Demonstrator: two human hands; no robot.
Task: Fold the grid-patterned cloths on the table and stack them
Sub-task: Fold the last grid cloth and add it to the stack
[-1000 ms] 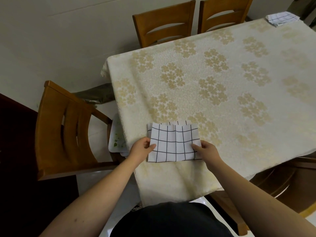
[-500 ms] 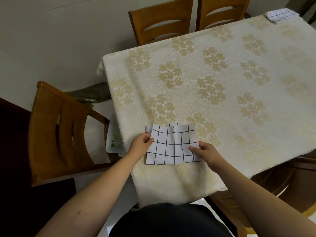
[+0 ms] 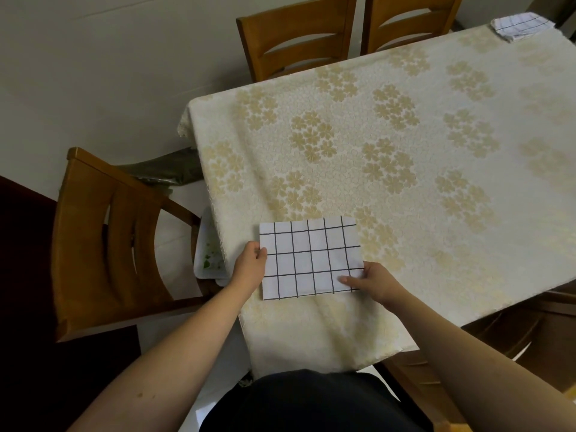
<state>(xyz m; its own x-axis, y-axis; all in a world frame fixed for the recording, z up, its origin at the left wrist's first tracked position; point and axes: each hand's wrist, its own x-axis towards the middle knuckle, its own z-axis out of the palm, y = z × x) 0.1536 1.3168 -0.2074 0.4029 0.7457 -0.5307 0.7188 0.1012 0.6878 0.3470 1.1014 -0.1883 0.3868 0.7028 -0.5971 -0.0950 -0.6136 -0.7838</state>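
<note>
Both hands hold the folded grid cloth (image 3: 311, 257) at the near-left corner of the surface (image 3: 436, 151). The left hand (image 3: 249, 266) pinches the cloth's left edge about halfway along, fingers curled on the edge. The right hand (image 3: 372, 280) grips the near-right corner, its thumb lying on top of the fabric and its fingers apparently underneath, though they cannot be seen.

Taking the cloth as the landmark: it looks flat and taut, a neat rectangle whose long axis runs left to right between the 2 hands. Whether it rests fully on the tablecloth or is raised a little cannot be told. Its near edge sits just inside the surface's front edge, where the tablecloth drapes down; its left edge is close to the surface's left edge, beyond which stands a wooden chair (image 3: 109, 238).

Far beyond the cloth and well to its right, at the surface's far-right corner, lies the stack of grid cloths (image 3: 519, 24), well apart from both hands. By my reading the fold is about finished and the carry to that stack comes next; the right hand is the nearer one. Between cloth and stack the flowered surface shows nothing standing in the way.
</note>
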